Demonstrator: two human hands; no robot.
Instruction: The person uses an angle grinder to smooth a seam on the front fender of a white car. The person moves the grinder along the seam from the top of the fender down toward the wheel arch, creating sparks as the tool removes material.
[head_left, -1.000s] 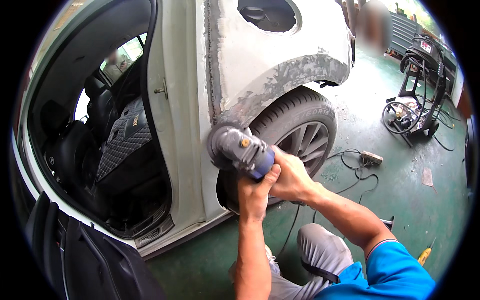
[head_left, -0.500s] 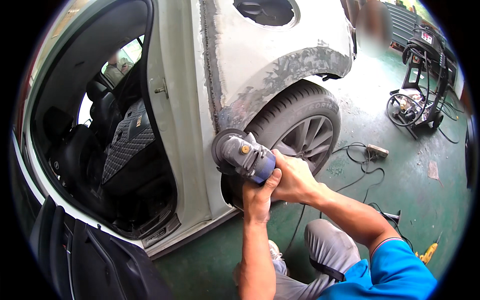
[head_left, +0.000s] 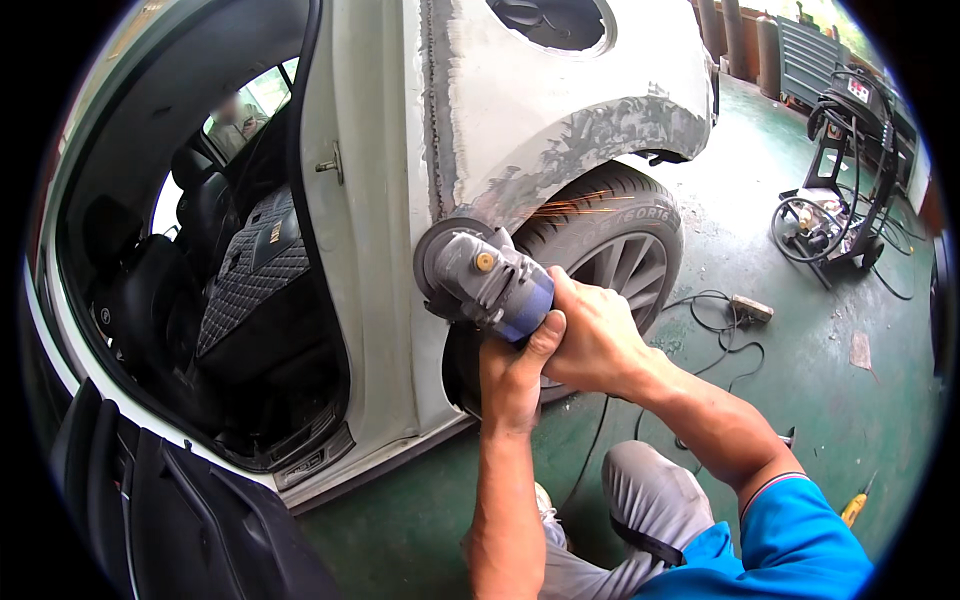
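Note:
Both my hands are wrapped round an angle grinder (head_left: 492,280) with a grey head and a blue body. My left hand (head_left: 515,375) grips it from below, its thumb lying along the body. My right hand (head_left: 600,335) closes round the rear of the body from the right. The round disc (head_left: 432,262) meets the white car's rear panel (head_left: 510,120) by the front of the wheel arch. Orange sparks (head_left: 580,207) fly rightward across the tyre (head_left: 640,200). A strip of bare, dark metal (head_left: 441,110) runs up the panel above the disc. The grinder hides the contact spot.
An open door (head_left: 170,500) and the doorway with dark seats (head_left: 150,300) lie left. Cables (head_left: 715,320) and a power strip (head_left: 752,308) lie on the green floor at right. Beyond stands a wheeled machine (head_left: 845,170). A yellow tool (head_left: 855,508) lies lower right.
Sparks now stream from the disc, where none showed before. The grinder and both hands have shifted slightly up and left in view. A person blurred at the back right is out of sight.

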